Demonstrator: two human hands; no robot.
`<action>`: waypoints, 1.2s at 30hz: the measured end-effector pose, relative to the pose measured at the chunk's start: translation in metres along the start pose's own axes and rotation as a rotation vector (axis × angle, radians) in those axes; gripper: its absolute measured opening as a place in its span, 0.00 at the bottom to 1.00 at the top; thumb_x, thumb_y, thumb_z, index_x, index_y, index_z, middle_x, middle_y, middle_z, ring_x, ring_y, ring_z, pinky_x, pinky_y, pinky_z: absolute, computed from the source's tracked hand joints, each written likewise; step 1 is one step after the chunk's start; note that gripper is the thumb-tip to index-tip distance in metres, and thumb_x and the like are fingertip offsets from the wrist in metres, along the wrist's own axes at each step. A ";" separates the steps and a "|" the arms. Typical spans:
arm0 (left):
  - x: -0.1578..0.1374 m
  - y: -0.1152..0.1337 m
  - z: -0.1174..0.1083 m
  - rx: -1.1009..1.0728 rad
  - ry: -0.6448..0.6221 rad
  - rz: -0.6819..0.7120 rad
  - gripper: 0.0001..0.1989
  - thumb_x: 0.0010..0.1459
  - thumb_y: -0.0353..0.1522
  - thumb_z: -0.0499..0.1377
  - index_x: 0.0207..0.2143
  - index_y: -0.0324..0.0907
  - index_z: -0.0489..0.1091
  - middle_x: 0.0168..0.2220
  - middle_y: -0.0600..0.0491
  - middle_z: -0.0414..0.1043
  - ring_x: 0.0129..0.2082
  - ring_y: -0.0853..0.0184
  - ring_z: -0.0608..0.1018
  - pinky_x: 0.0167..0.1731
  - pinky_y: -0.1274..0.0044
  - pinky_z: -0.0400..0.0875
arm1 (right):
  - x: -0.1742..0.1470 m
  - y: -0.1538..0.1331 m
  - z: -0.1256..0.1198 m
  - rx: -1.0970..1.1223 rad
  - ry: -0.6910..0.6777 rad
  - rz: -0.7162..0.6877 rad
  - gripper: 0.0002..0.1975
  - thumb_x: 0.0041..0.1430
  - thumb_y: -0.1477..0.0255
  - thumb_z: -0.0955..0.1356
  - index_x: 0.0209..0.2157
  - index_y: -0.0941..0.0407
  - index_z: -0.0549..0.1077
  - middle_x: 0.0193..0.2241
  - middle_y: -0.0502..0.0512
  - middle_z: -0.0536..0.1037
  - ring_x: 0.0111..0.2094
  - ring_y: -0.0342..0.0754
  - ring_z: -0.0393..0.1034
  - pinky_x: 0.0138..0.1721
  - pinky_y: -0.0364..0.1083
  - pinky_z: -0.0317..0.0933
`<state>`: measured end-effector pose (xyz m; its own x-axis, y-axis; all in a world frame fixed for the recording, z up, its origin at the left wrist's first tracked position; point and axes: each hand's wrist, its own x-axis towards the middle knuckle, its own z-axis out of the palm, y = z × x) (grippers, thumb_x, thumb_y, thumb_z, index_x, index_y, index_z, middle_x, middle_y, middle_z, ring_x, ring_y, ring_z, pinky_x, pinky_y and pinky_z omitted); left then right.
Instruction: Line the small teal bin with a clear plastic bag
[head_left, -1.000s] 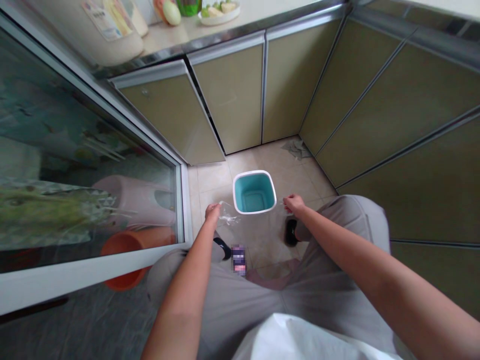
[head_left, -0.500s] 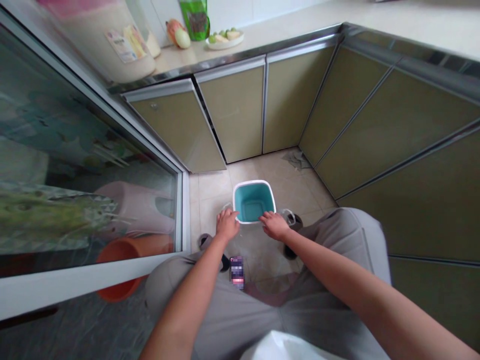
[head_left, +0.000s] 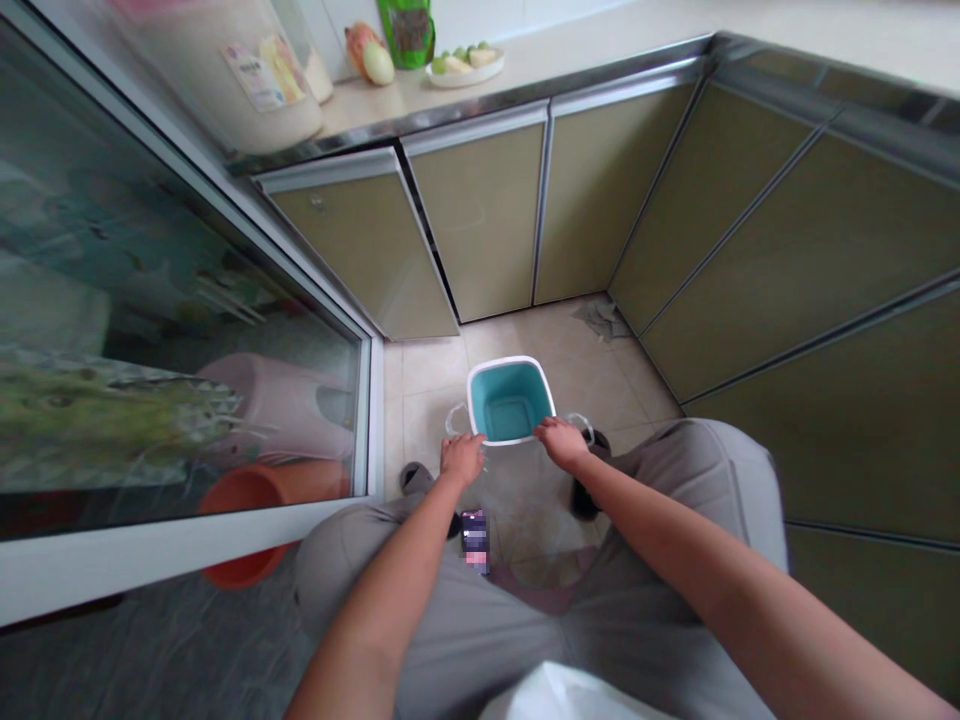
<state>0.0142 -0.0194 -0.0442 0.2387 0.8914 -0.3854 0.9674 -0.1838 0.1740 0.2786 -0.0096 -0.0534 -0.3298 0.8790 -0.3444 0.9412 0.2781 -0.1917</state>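
Note:
A small trash bin (head_left: 511,401), teal inside with a white rim, stands upright on the floor between my feet. Clear plastic shows beside it, with a thin loop (head_left: 452,420) sticking out on the left and another loop (head_left: 582,424) on the right. It looks like a see-through bag over the bin. My left hand (head_left: 462,459) is closed at the near left corner of the rim. At the near right corner, my right hand (head_left: 562,441) has its fingers curled over the edge. How much plastic lies under the fingers is hard to make out.
Cabinet doors (head_left: 480,215) stand ahead and to the right, the left one slightly ajar. A glass sliding door (head_left: 180,330) is at my left, with an orange bucket (head_left: 244,520) behind it. A grey cloth (head_left: 602,318) lies in the corner; a phone-like object (head_left: 475,540) lies near my feet.
My right hand has slid right along the near rim to its corner. The left hand has drawn slightly down and toward me, and the left plastic loop shows more. My view has shifted slightly.

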 end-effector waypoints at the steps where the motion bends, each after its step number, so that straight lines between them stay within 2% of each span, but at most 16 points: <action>1: 0.000 0.000 0.001 -0.006 0.002 0.001 0.22 0.68 0.32 0.53 0.62 0.51 0.71 0.56 0.44 0.75 0.57 0.53 0.73 0.58 0.61 0.60 | 0.001 0.001 0.000 0.005 0.004 0.011 0.17 0.73 0.74 0.60 0.49 0.56 0.80 0.48 0.64 0.77 0.53 0.55 0.70 0.48 0.47 0.62; 9: 0.014 -0.004 0.003 -0.072 0.048 -0.032 0.16 0.69 0.35 0.56 0.54 0.52 0.77 0.53 0.46 0.78 0.55 0.53 0.75 0.59 0.61 0.61 | 0.013 0.005 -0.004 0.038 0.002 0.035 0.17 0.73 0.73 0.60 0.47 0.56 0.81 0.49 0.65 0.78 0.53 0.55 0.71 0.46 0.46 0.62; 16: 0.033 -0.009 -0.005 -0.219 0.115 -0.091 0.11 0.66 0.30 0.59 0.46 0.48 0.81 0.47 0.44 0.79 0.55 0.53 0.76 0.58 0.60 0.62 | 0.029 0.005 -0.006 0.067 -0.039 0.037 0.16 0.72 0.73 0.61 0.46 0.55 0.82 0.49 0.66 0.78 0.52 0.55 0.72 0.46 0.47 0.62; 23: 0.047 -0.005 -0.009 -0.098 0.108 -0.190 0.16 0.69 0.33 0.56 0.55 0.51 0.78 0.54 0.47 0.79 0.56 0.55 0.76 0.56 0.63 0.64 | 0.048 0.009 -0.012 0.050 -0.014 0.019 0.15 0.73 0.72 0.62 0.47 0.54 0.81 0.49 0.63 0.78 0.52 0.54 0.72 0.45 0.46 0.61; 27: 0.054 -0.004 -0.007 -0.089 0.131 -0.229 0.17 0.69 0.32 0.56 0.55 0.53 0.78 0.54 0.49 0.79 0.55 0.57 0.77 0.54 0.66 0.67 | 0.054 0.009 -0.016 0.037 -0.013 0.031 0.17 0.74 0.72 0.60 0.47 0.53 0.81 0.50 0.63 0.78 0.53 0.53 0.71 0.46 0.45 0.61; 32: 0.057 -0.002 -0.011 -0.129 0.124 -0.269 0.18 0.69 0.30 0.55 0.56 0.51 0.78 0.53 0.46 0.79 0.53 0.56 0.79 0.51 0.67 0.68 | 0.057 0.005 -0.020 0.050 -0.021 0.041 0.16 0.73 0.73 0.61 0.48 0.53 0.81 0.49 0.62 0.78 0.52 0.54 0.72 0.46 0.46 0.62; 36: 0.051 0.011 -0.020 -0.143 0.125 -0.255 0.18 0.68 0.32 0.55 0.56 0.48 0.78 0.53 0.44 0.79 0.51 0.55 0.80 0.51 0.67 0.68 | 0.053 -0.001 -0.021 0.058 0.011 0.060 0.18 0.71 0.74 0.61 0.54 0.52 0.79 0.52 0.62 0.77 0.52 0.56 0.72 0.45 0.47 0.64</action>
<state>0.0351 0.0322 -0.0434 -0.0305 0.9469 -0.3200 0.9710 0.1040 0.2152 0.2613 0.0448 -0.0524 -0.2720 0.8976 -0.3468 0.9533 0.2023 -0.2242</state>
